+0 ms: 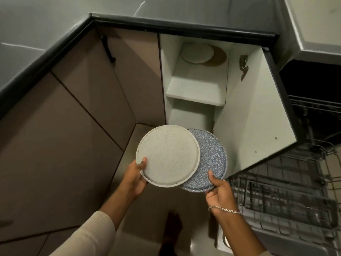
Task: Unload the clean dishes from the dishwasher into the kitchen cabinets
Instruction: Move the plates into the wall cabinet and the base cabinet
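Observation:
My left hand (133, 177) grips a white speckled plate (168, 156) by its lower left rim, thumb on top. My right hand (217, 189) grips a blue speckled plate (212, 159) by its lower right rim. The white plate overlaps the blue one's left side. Both plates hover in front of the open lower cabinet (195, 85), below its white shelf. At the back of that shelf lie a white plate (197, 53) and a brown plate (219, 58), partly under it. The dishwasher's lower rack (287, 193) is pulled out at the right.
The open cabinet door (258, 117) stands between the cabinet and the dishwasher. Closed brown cabinet doors (73, 126) with a black handle (108, 50) fill the left. A dark-edged countertop (55, 52) runs above. My bare foot (171, 230) is on the floor below.

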